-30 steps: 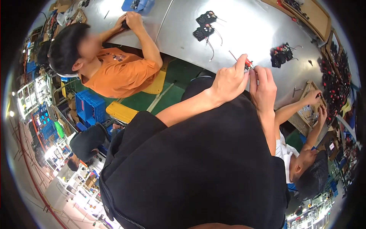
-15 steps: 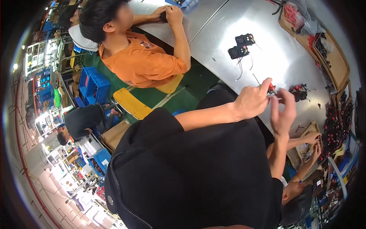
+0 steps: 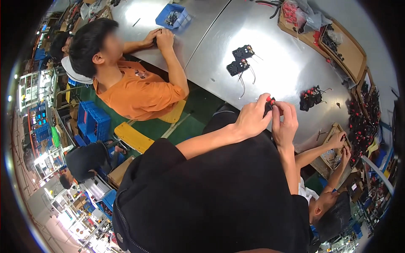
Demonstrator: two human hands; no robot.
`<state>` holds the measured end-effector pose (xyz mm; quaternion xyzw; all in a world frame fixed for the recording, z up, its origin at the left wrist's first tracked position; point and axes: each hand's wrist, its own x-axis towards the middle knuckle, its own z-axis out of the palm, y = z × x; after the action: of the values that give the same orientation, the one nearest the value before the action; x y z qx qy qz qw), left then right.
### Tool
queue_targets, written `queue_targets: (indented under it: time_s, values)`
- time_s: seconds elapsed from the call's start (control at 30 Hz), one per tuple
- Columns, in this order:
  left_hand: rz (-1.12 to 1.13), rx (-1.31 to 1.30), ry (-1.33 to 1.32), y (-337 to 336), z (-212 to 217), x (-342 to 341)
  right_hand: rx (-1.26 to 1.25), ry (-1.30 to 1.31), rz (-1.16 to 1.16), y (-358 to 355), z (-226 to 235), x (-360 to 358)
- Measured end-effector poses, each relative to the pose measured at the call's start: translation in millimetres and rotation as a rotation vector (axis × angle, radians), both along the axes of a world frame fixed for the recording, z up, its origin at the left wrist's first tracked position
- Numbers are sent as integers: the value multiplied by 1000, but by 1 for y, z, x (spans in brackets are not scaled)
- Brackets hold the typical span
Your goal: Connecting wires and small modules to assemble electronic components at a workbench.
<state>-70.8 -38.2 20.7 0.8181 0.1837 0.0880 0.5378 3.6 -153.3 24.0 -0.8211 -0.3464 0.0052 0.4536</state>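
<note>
Over the near edge of the metal table, my left hand (image 3: 252,119) is closed around a small black part with a red piece (image 3: 271,101) on it. The fingers hide most of that part. My right hand (image 3: 285,123) meets it from the other side, thumb and finger pinched against it. Beyond my hands lie two black square modules (image 3: 237,67) with thin wires trailing off them. To the right of my hands rests a cluster of black modules with red bits (image 3: 311,98).
Cardboard trays (image 3: 356,63) of red and black parts line the far right, beside a heap of black-and-red pieces (image 3: 363,126). Pliers (image 3: 270,5) lie at the far edge. A co-worker in orange (image 3: 139,88) sits left; another person's hands (image 3: 341,145) work right, above a parts tray.
My right hand has moved left and closed its fingers on the part, meeting my left hand. The view has shifted, and the blue bin at the far left shows more fully.
</note>
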Motion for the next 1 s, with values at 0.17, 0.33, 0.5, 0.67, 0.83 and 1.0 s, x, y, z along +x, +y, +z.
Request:
queue_targets:
  time_s: [0.17, 0.33, 0.5, 0.67, 0.83, 1.0]
  values:
    - [-46, 50, 7, -10, -3, 2, -178, -183, -41, -17, -9, 1]
    - [12, 57, 11, -12, -7, 2, -192, -213, -71, -15, -2, 0]
    - [-27, 161, 20, -12, -7, 1, -263, -323, -53, -18, -13, 3]
    - [2, 220, 3, -10, 1, 7, -205, -157, -119, -24, -1, 7]
    - [-35, 215, -45, -13, 2, 6, 40, -44, -25, -32, -11, 3]
    - [-52, 291, -47, -15, -6, -3, -170, -324, 25, -30, -5, -2]
